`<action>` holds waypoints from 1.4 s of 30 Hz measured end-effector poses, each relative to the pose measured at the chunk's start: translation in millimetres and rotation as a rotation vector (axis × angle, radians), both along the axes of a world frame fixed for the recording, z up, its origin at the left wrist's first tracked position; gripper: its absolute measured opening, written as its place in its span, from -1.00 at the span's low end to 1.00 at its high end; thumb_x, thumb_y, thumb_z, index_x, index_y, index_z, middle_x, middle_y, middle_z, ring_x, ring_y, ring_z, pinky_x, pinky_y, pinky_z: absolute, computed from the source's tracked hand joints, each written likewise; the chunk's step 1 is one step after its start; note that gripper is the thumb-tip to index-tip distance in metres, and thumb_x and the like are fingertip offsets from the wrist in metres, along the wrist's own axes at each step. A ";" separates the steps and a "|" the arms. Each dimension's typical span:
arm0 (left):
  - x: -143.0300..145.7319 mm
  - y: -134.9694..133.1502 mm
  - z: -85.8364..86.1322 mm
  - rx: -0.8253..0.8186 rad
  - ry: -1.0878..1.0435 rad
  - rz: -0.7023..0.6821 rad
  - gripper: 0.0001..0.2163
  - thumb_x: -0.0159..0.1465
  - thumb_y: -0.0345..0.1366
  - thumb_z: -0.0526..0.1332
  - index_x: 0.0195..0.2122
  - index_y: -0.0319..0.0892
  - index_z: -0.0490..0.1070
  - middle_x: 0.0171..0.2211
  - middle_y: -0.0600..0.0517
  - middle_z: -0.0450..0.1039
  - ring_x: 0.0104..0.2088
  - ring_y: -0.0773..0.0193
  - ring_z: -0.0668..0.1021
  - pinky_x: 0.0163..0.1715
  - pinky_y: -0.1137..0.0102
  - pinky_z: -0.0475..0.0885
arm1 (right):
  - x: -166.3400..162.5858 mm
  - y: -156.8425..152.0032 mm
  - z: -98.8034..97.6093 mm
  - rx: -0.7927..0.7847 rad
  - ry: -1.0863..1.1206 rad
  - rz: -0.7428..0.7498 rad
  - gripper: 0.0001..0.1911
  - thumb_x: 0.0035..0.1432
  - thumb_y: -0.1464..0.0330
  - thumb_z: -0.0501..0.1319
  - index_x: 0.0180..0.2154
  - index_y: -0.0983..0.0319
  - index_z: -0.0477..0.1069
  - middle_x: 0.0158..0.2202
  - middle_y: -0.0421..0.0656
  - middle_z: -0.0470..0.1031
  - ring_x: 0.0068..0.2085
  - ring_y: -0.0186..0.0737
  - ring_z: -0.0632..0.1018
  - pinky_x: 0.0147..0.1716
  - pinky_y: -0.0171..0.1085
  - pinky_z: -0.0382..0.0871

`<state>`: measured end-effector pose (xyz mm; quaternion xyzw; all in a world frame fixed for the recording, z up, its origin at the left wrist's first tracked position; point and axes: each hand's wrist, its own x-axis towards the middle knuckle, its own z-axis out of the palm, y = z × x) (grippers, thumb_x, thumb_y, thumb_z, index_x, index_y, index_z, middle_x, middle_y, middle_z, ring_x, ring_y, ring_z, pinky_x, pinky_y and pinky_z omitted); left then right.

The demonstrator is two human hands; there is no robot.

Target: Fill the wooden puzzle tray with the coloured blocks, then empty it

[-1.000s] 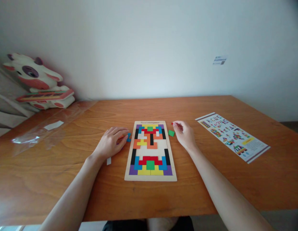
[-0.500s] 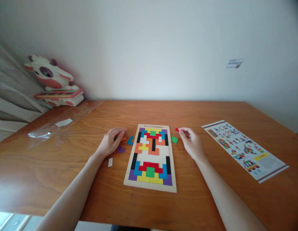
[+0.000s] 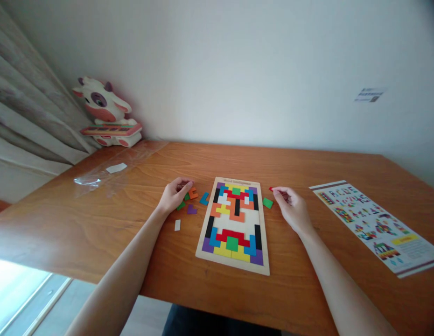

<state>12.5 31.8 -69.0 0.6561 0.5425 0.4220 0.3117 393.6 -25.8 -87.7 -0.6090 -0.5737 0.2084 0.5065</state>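
A wooden puzzle board [image 3: 234, 261] lies on the table before me, mostly filled with coloured blocks and with a bare gap in its middle. My left hand [image 3: 175, 195] rests curled on the table left of the board, its fingers closed over loose pieces. Beside it lie an orange piece [image 3: 193, 192], a blue piece [image 3: 204, 199], a purple piece [image 3: 191, 210], a green piece [image 3: 181, 205] and a small white piece [image 3: 177, 225]. My right hand [image 3: 290, 207] pinches a red piece [image 3: 271, 189] right of the board. A green square [image 3: 268, 203] lies by that hand.
A printed pattern sheet [image 3: 376, 225] lies at the right of the wooden table [image 3: 98, 233]. Clear plastic wrapping [image 3: 108, 173] lies at the far left. A cow-shaped toy [image 3: 105, 112] stands in the back left corner by a curtain [image 3: 24, 116].
The view has swung left. My left hand has drawn back to the left, uncovering the orange, purple and green pieces. My right hand keeps the red piece pinched.
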 end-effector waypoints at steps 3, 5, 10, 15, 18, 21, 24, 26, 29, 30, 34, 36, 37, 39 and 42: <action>-6.6 -9.0 4.4 0.050 0.097 -0.018 -0.56 0.22 0.12 0.22 -0.15 -0.17 0.53 -0.23 -0.08 0.61 -0.22 0.09 0.60 -0.11 0.22 0.50 | 3.1 -6.9 4.3 0.005 -0.142 0.024 -0.58 0.23 0.01 0.16 -0.19 0.22 0.51 -0.26 -0.02 0.57 -0.31 -0.10 0.54 -0.29 -0.12 0.44; -13.8 -14.2 7.9 0.167 0.324 -0.132 -0.61 0.25 0.08 0.21 -0.13 -0.12 0.55 -0.15 -0.09 0.60 -0.12 0.06 0.59 0.01 0.18 0.45 | 7.3 -11.6 6.6 -0.002 -0.234 0.067 -0.59 0.23 0.01 0.17 -0.19 0.21 0.51 -0.29 -0.04 0.54 -0.34 -0.11 0.51 -0.33 -0.13 0.44; -24.7 -12.8 9.4 0.272 0.520 -0.144 -0.52 0.22 0.10 0.25 0.01 -0.12 0.50 -0.03 -0.13 0.57 -0.02 -0.01 0.56 0.08 0.10 0.39 | 18.1 -18.3 10.2 -0.038 -0.355 0.200 -0.62 0.18 0.04 0.26 -0.13 0.18 0.54 -0.17 -0.03 0.52 -0.22 -0.08 0.53 -0.19 -0.09 0.46; -23.9 -3.8 4.4 0.261 0.508 -0.152 -0.53 0.18 0.13 0.27 -0.06 -0.12 0.54 -0.05 -0.11 0.59 -0.03 -0.03 0.58 0.08 0.11 0.40 | 18.7 -20.6 13.3 -0.039 -0.414 0.186 -0.63 0.21 0.05 0.23 -0.14 0.17 0.55 -0.16 -0.03 0.51 -0.21 -0.07 0.54 -0.17 -0.06 0.47; -24.3 -3.6 2.0 0.228 0.476 -0.142 -0.53 0.18 0.13 0.28 -0.07 -0.12 0.54 -0.07 -0.09 0.60 -0.07 -0.01 0.59 0.05 0.13 0.44 | 16.7 -21.8 13.7 -0.051 -0.439 0.169 -0.62 0.21 0.04 0.23 -0.13 0.17 0.57 -0.16 -0.04 0.50 -0.20 -0.07 0.54 -0.16 -0.06 0.47; -24.5 -4.7 -0.9 0.157 0.352 -0.136 -0.51 0.15 0.12 0.31 -0.04 -0.13 0.52 -0.11 -0.06 0.62 -0.12 0.05 0.62 -0.04 0.18 0.52 | 15.8 -22.0 12.6 -0.050 -0.474 0.161 -0.52 0.17 0.02 0.27 0.03 0.12 0.51 -0.13 -0.06 0.47 -0.15 -0.06 0.53 -0.11 -0.06 0.47; -23.9 -3.5 -4.1 0.101 0.239 -0.113 -0.52 0.15 0.09 0.32 -0.05 -0.14 0.50 -0.15 -0.04 0.63 -0.16 0.11 0.65 -0.09 0.23 0.56 | 16.1 -20.8 11.2 -0.031 -0.529 0.163 -0.53 0.18 0.00 0.25 0.03 0.07 0.53 -0.11 -0.06 0.46 -0.09 -0.02 0.53 -0.07 -0.05 0.46; -23.3 -1.2 -5.6 0.109 0.224 -0.102 -0.53 0.13 0.07 0.34 -0.07 -0.16 0.51 -0.16 -0.05 0.63 -0.17 0.12 0.65 -0.09 0.24 0.57 | 16.7 -19.9 10.7 -0.029 -0.540 0.158 -0.57 0.19 -0.02 0.24 -0.05 0.07 0.57 -0.11 -0.06 0.46 -0.10 -0.02 0.54 -0.08 -0.06 0.46; -22.1 3.3 -6.0 0.146 0.237 -0.095 -0.54 0.11 0.07 0.36 -0.11 -0.16 0.53 -0.20 -0.06 0.62 -0.23 0.14 0.65 -0.14 0.25 0.59 | 18.1 -18.8 9.9 -0.038 -0.522 0.158 -0.58 0.18 -0.02 0.24 -0.07 0.08 0.58 -0.13 -0.07 0.47 -0.16 -0.06 0.54 -0.11 -0.07 0.47; -21.6 4.7 -5.6 0.160 0.253 -0.096 -0.54 0.10 0.08 0.36 -0.11 -0.15 0.54 -0.21 -0.05 0.62 -0.25 0.15 0.65 -0.17 0.25 0.60 | 18.7 -18.4 9.5 -0.039 -0.514 0.157 -0.58 0.18 -0.02 0.25 -0.07 0.08 0.58 -0.13 -0.07 0.47 -0.18 -0.08 0.53 -0.12 -0.08 0.47; -19.3 9.1 -2.6 0.211 0.318 -0.123 -0.55 0.08 0.12 0.37 -0.18 -0.15 0.57 -0.15 -0.07 0.59 -0.27 0.17 0.62 -0.21 0.27 0.59 | 21.5 -15.3 7.3 -0.046 -0.484 0.151 -0.59 0.13 0.00 0.30 -0.09 0.08 0.59 -0.15 -0.08 0.48 -0.23 -0.11 0.52 -0.16 -0.10 0.47; -18.6 10.1 -0.9 0.197 0.333 -0.130 -0.54 0.07 0.13 0.37 -0.20 -0.16 0.57 -0.15 -0.07 0.59 -0.29 0.18 0.61 -0.22 0.28 0.58 | 22.9 -12.4 6.8 -0.056 -0.463 0.156 -0.60 0.12 0.00 0.31 -0.11 0.09 0.60 -0.18 -0.09 0.49 -0.27 -0.14 0.52 -0.21 -0.12 0.46; -18.4 10.2 0.1 0.181 0.342 -0.132 -0.53 0.07 0.13 0.37 -0.20 -0.16 0.57 -0.16 -0.07 0.59 -0.29 0.18 0.61 -0.22 0.28 0.57 | 23.5 -10.5 6.7 -0.058 -0.454 0.162 -0.60 0.11 0.00 0.32 -0.13 0.10 0.60 -0.19 -0.09 0.50 -0.29 -0.16 0.51 -0.24 -0.14 0.45; -18.2 9.4 2.8 0.160 0.381 -0.143 -0.52 0.07 0.13 0.37 -0.17 -0.16 0.57 -0.16 -0.07 0.60 -0.26 0.16 0.61 -0.21 0.29 0.56 | 24.6 -6.3 6.9 -0.051 -0.439 0.177 -0.61 0.10 0.00 0.33 -0.17 0.12 0.61 -0.25 -0.09 0.50 -0.34 -0.18 0.49 -0.31 -0.17 0.42; -18.2 6.8 8.2 0.194 0.475 -0.154 -0.52 0.09 0.13 0.35 -0.15 -0.16 0.56 -0.12 -0.08 0.59 -0.17 0.11 0.61 -0.13 0.26 0.54 | 26.1 0.2 7.3 -0.036 -0.420 0.195 -0.60 0.07 -0.02 0.34 -0.23 0.15 0.60 -0.32 -0.11 0.51 -0.37 -0.19 0.46 -0.36 -0.19 0.38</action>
